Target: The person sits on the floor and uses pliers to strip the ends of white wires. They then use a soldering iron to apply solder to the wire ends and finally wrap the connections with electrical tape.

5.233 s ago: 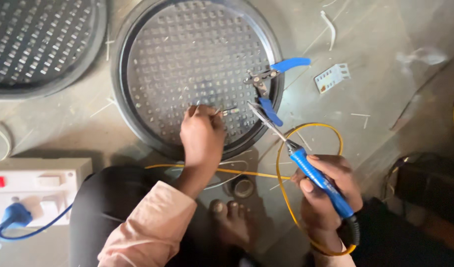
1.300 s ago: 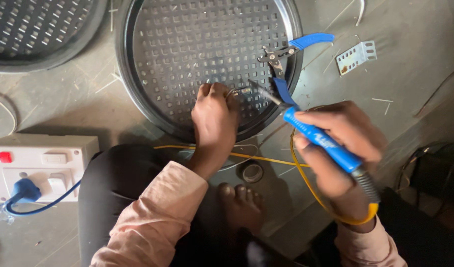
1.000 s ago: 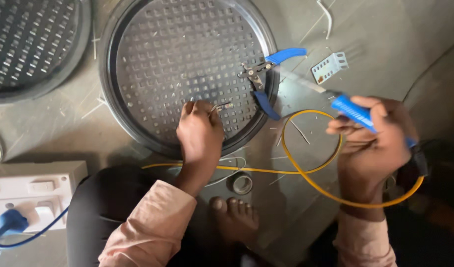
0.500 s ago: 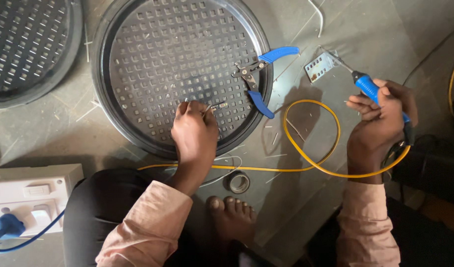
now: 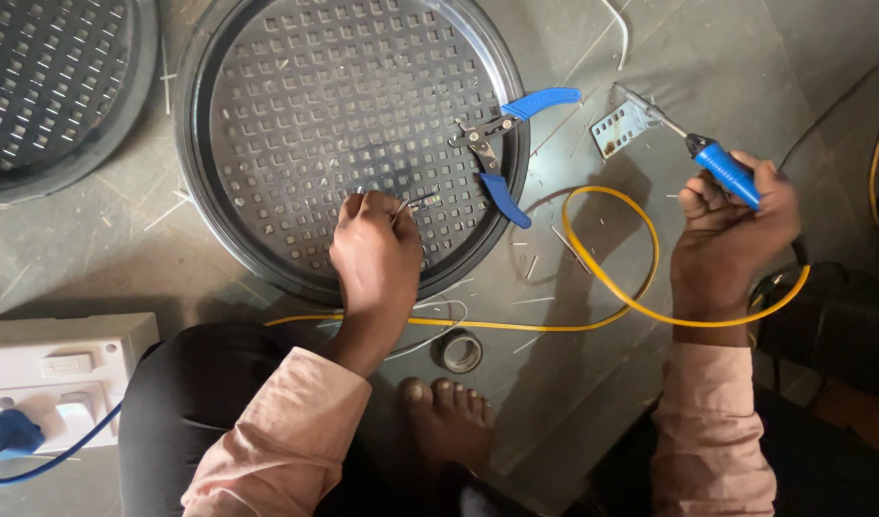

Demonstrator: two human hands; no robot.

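While left hand (image 5: pixel 375 257) presses round perforated metal disc (image 5: pixel 296 115), right hand (image 5: pixel 731 233) grips blue soldering iron (image 5: pixel 709 156)

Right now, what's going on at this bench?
A person sits on the floor over a round perforated panel. The left hand pinches small wire leads against the panel. The right hand holds a blue soldering iron off to the side, tip near a small metal bracket, not on the panel. Blue cutters lie on the panel's rim. A yellow cord loops across the floor; a tape roll sits by the foot.
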